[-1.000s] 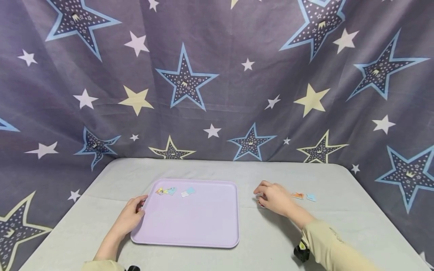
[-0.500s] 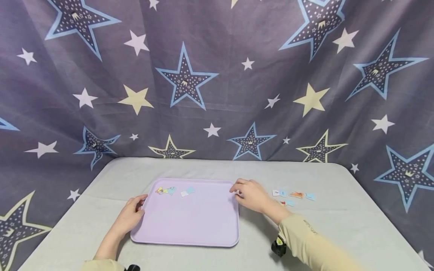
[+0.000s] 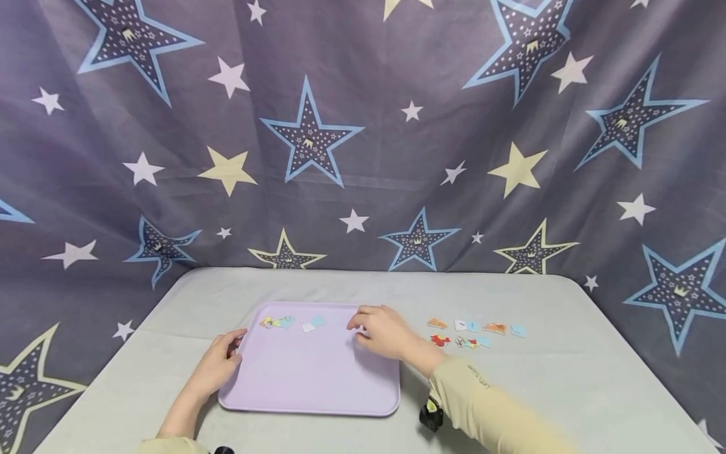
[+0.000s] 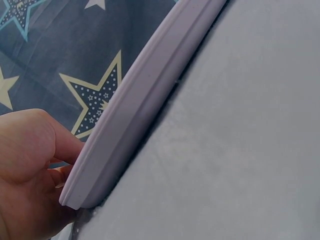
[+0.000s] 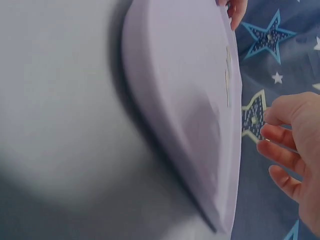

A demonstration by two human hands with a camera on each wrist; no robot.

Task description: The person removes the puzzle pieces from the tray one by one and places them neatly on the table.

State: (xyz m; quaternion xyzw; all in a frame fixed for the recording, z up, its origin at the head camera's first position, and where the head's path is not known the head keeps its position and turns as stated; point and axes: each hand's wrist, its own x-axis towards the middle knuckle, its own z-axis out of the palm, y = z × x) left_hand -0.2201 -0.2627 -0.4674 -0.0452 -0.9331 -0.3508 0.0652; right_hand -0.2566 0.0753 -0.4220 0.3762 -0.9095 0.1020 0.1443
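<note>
Curtain: dark purple-grey cloth printed with blue, white and yellow stars, filling the far side of my head view.

Table: pale grey, in front of the curtain.

Tray: lilac, round-cornered, lying flat on the table's left and middle. A tug on its left side could, I judge, shift whatever lies loose in it.

Right sleeve: beige, coming from near right, a black wrist device under its cuff. If the arm dipped leftward, that device could knock the tray's right edge.

Right hand: over the tray's far right part, fingers bent and loosely apart; I see nothing between them. A low sweep to the left could scatter the pieces there.

Left hand: fingers and thumb clamped on the tray's left rim. Should that hold slacken, a bump from the right could slide the tray.

Table pieces: flat, orange, red, blue and white, in two loose rows right of the tray. The right forearm is near the leftmost ones; swinging right and low, it might disturb them.

Tray pieces: two small flat groups, far left and far middle. Being so thin, they could skid under a fingertip rather than lift.
</note>
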